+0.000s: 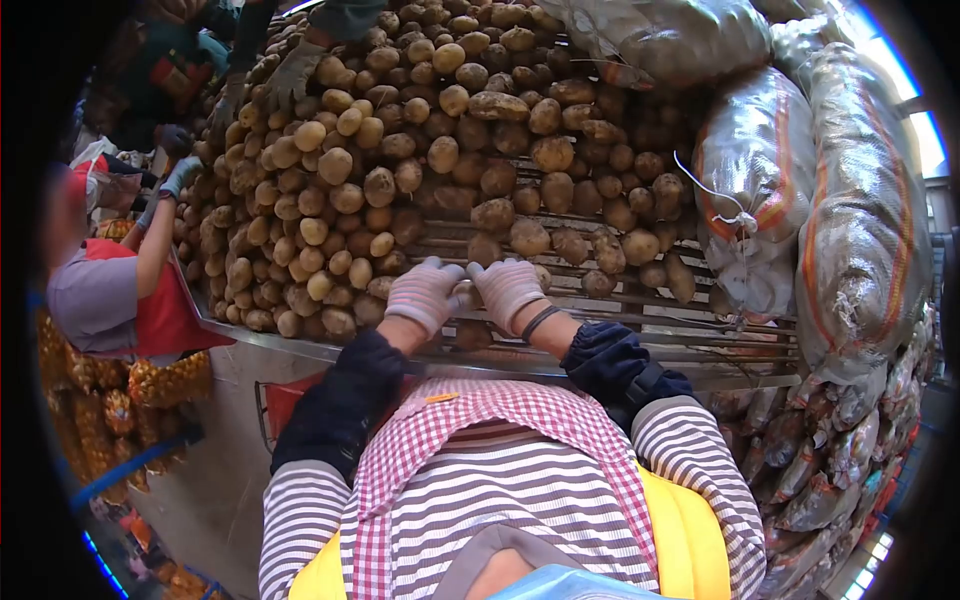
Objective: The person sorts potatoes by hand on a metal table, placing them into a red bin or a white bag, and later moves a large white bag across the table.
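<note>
Both my hands wear pale striped gloves and are close together at the near edge of a slatted metal rack [640, 312] covered with potatoes [335, 165]. My left hand [425, 294] has its fingers curled round a potato [465, 294], which shows only in part between the two hands. Beside it, my right hand [507, 291] is bent with its fingers closed and pointing down; what lies under them is hidden. Just beyond the fingertips sits a brown potato [484, 248]. Several soil-covered potatoes [570, 244] are scattered over the slats ahead and to the right.
Full woven sacks [862, 210] lie on the right, one tied sack [752, 160] resting at the rack's end. More filled bags [820, 470] are stacked below. A co-worker in a red apron [150, 280] stands left; another person's gloved hand [295, 75] reaches into the heap at the back.
</note>
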A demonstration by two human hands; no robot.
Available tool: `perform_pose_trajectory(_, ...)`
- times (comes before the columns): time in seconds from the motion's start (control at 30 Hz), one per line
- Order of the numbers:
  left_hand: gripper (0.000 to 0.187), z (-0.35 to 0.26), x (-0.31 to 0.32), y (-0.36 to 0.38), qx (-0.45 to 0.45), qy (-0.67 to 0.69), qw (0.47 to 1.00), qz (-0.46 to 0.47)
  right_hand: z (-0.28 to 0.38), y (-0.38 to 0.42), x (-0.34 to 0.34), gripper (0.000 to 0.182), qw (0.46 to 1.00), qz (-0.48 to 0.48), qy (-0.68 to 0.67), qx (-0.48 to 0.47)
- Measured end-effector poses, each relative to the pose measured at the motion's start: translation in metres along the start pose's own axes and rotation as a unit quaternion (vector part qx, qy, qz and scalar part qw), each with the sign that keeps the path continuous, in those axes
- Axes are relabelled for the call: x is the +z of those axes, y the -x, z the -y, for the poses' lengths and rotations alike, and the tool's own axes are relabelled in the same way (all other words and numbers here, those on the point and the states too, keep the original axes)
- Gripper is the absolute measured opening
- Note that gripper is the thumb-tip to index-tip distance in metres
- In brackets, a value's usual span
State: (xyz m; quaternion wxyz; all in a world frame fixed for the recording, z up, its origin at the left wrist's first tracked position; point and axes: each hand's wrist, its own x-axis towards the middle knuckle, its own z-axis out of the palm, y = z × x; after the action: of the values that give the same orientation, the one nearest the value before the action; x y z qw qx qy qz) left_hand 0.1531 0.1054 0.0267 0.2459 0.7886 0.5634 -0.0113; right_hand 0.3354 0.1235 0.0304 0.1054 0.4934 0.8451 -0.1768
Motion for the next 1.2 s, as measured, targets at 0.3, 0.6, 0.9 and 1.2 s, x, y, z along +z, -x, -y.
perform_pose_trajectory(0.3, 0.077, -0.026, -0.028, 0.021, -0.082, 0.929, 0.346, 0.105, -0.006, 0.027, -0.069, 0.059, 0.874, -0.117, -0.468, -0.059)
perform_pose_trajectory(0.6, 0.071, 0.001, -0.004, 0.017, -0.073, 0.964, 0.222, 0.128, -0.198, 0.002, -0.024, 0.035, 0.934, -0.299, 0.168, 0.101)
perform_pose_trajectory(0.9, 0.071, 0.013, 0.011, 0.022, -0.017, 0.970, 0.174, 0.170, -0.195, 0.052, 0.002, 0.047, 0.932, -0.310, 0.046, 0.182)
perform_pose_trajectory(1.2, 0.065, -0.010, 0.010, 0.040, -0.119, 0.949, 0.204, 0.210, -0.050, 0.035, -0.035, 0.030, 0.658, -0.232, -0.716, -0.015)
